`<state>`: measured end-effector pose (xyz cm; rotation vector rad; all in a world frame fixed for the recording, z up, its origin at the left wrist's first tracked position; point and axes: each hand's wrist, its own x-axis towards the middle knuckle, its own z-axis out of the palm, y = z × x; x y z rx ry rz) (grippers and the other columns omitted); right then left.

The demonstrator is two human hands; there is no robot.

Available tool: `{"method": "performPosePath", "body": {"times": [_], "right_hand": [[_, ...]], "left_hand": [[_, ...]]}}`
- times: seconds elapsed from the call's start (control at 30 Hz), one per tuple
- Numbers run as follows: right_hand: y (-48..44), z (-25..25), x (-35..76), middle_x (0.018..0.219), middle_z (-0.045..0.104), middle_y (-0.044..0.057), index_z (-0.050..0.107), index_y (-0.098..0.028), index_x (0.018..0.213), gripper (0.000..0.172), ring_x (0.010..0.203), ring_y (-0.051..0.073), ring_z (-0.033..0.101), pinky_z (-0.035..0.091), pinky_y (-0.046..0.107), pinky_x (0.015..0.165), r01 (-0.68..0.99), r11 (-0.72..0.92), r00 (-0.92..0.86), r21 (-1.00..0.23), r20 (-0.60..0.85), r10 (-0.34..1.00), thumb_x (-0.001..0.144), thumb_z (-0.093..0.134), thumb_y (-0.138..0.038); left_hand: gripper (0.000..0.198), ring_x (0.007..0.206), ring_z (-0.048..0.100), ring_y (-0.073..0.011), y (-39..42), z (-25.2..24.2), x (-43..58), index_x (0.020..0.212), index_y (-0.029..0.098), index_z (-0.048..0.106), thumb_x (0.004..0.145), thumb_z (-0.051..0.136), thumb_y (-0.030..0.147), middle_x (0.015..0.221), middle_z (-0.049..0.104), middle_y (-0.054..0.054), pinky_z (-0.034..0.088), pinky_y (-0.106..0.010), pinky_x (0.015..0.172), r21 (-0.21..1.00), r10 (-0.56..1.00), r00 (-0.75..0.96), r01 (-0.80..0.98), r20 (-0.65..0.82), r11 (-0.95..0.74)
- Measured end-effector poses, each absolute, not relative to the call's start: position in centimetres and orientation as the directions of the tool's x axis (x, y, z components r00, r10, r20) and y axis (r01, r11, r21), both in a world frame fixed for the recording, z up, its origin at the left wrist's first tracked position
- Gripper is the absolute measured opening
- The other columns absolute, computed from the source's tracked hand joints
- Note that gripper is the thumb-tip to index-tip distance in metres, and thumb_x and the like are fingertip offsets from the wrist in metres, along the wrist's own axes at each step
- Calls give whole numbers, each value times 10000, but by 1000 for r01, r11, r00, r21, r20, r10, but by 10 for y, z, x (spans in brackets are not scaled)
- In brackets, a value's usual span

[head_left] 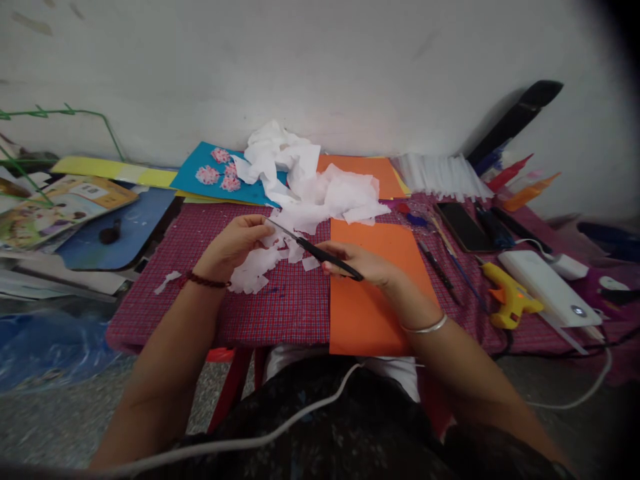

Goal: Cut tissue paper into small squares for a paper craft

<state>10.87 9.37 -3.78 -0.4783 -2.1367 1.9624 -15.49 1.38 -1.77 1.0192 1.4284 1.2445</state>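
My right hand point(357, 261) is closed around the black handles of a pair of scissors point(325, 255). Their blades point left and reach the fingertips of my left hand point(240, 243), which is closed in a pinch. At those fingertips a bit of white tissue paper point(271, 236) shows, partly hidden by the fingers and blades. Below both hands, cut white tissue pieces point(253, 270) lie scattered on the checked cloth point(285, 320). An orange sheet point(373, 320) lies under my right hand and wrist.
Behind my hands are crumpled white tissue point(283, 157) and a blue sheet point(193, 175) with pink-speckled blossom shapes. To the right lie a yellow glue gun point(510, 297), a white power bank point(550, 287), a phone point(463, 225), and clear glue sticks point(443, 175). Books point(65, 207) sit left.
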Motion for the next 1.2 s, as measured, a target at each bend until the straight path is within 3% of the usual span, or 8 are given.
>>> {"method": "performPosePath", "body": {"times": [0.17,0.33,0.5,0.67,0.77,1.0,1.2], "right_hand": [[91,-40,108,782,514,-40,567,-151,1238,602,567,62,407,309,225,489,103,-11,-922,-995,-100,374,837,746,-564],[89,-38,109,685,511,-51,594,-150,1082,522,535,68,431,314,224,469,117,-6,-896,-993,-108,432,836,740,-586],[91,-39,109,748,504,-37,582,-154,1104,571,584,79,429,333,234,498,114,5,-887,-994,-99,451,819,737,-624],[93,-34,112,952,503,26,528,-140,1289,740,758,118,442,393,256,618,100,75,-916,-992,-62,395,810,714,-673],[94,-32,114,927,484,18,522,-154,1302,731,773,130,423,389,265,639,112,96,-927,-989,-70,367,824,698,-678],[93,-28,112,1027,521,48,535,-166,1286,662,878,157,461,420,290,745,116,176,-936,-978,-48,350,855,679,-648],[94,-31,109,959,502,28,530,-149,1306,699,779,130,427,382,269,647,144,119,-938,-982,-97,332,842,700,-643]], "left_hand": [[137,502,503,-76,14,-17,-154,588,160,606,650,717,209,556,576,8,386,-205,506,991,968,-217,20,-126,133],[142,562,614,-114,11,-12,-162,693,171,641,642,737,262,653,659,-7,472,-231,555,980,962,-206,49,-180,194],[149,508,563,-95,6,-5,-167,617,160,635,671,724,266,597,670,-31,422,-212,511,961,967,-207,202,-147,189],[130,520,555,-92,5,-5,-170,632,164,650,653,753,240,597,657,-19,396,-206,499,995,933,-355,46,-66,88],[121,523,545,-84,7,-7,-171,666,179,646,675,734,262,613,650,-6,410,-207,511,999,914,-404,-14,-37,34],[152,507,541,-87,11,-11,-154,654,163,644,657,758,264,599,654,-20,411,-207,505,996,942,-326,-35,-86,79],[186,501,538,-90,12,-15,-149,612,165,604,649,742,285,587,653,-28,382,-206,489,993,962,-254,28,-105,116]]}}
